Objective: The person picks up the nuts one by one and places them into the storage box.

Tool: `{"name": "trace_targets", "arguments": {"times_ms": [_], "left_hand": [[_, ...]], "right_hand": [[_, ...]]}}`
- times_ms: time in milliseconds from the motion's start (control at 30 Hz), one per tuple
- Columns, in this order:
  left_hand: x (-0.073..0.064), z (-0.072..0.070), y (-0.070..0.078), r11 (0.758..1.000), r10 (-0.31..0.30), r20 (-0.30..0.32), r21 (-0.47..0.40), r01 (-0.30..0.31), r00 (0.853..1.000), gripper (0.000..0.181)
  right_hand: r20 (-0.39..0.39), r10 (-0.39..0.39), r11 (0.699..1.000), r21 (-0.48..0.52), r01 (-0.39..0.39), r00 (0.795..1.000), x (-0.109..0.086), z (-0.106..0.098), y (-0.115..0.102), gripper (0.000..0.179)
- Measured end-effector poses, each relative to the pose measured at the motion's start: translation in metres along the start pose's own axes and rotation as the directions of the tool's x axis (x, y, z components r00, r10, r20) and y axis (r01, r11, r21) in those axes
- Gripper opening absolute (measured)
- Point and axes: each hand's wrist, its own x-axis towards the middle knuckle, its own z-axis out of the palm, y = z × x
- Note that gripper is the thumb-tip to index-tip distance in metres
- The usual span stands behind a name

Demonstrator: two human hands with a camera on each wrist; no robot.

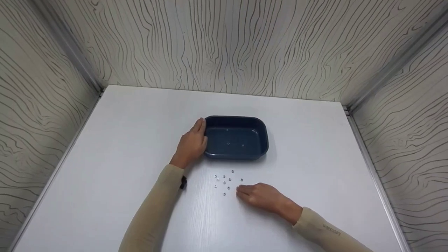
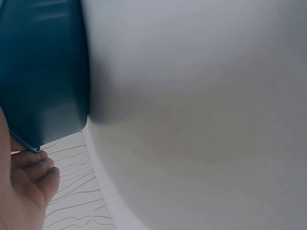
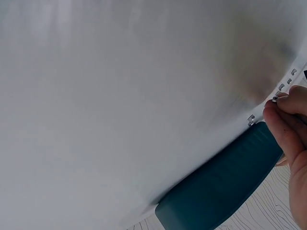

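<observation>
A dark blue rectangular plastic basin (image 1: pixel 236 157) stands on the white table, with a few small metal nuts (image 1: pixel 228 143) on its floor. My left hand (image 1: pixel 190 143) grips the basin's left side; in the left wrist view its fingers (image 2: pixel 49 183) are bent at the rim. Several more nuts (image 1: pixel 224 182) lie scattered on the table in front of the basin. Just right of them is my right hand (image 1: pixel 264 197), low over the table. In the right wrist view, its thumb and forefinger pinch one small nut (image 3: pixel 275 99), partly hidden by the fingertips.
The white tabletop (image 1: pixel 315 150) reaches to a wood-grain patterned back wall (image 1: pixel 224 45). Similar panels with metal edge strips (image 1: pixel 374 182) close off the left and right sides. A small black object (image 1: pixel 183 182) shows at the left wrist.
</observation>
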Motion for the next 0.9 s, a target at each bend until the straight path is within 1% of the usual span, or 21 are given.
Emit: {"name": "trace_targets", "arguments": {"times_ms": [167, 367, 467, 667, 900], "left_hand": [[0.0, -0.002, 0.001, 1.0, 0.012, -0.008, 0.01, -0.012, 1.0, 0.062], [-0.001, -0.003, 0.003, 1.0, -0.012, 0.015, 0.011, 0.012, 1.0, 0.062], [-0.001, -0.003, 0.004, 1.0, -0.021, 0.021, 0.014, 0.021, 1.0, 0.062], [-0.001, -0.004, 0.004, 1.0, -0.011, 0.005, 0.009, 0.011, 1.0, 0.061], [-0.001, -0.002, 0.003, 1.0, -0.013, 0.014, 0.011, 0.013, 1.0, 0.062]], "right_hand": [[-0.039, 0.009, 1.0, 0.01, -0.009, 0.999, -0.001, -0.001, 0.003, 0.034], [-0.074, 0.028, 1.0, 0.015, -0.027, 0.997, 0.0, -0.004, 0.005, 0.033], [-0.069, 0.041, 0.999, 0.014, -0.04, 0.997, 0.001, -0.005, 0.007, 0.034], [-0.052, 0.071, 0.997, 0.03, -0.069, 0.996, 0.001, -0.01, 0.012, 0.037], [-0.052, 0.128, 0.987, 0.102, -0.123, 0.99, 0.003, -0.015, 0.018, 0.035]]}}
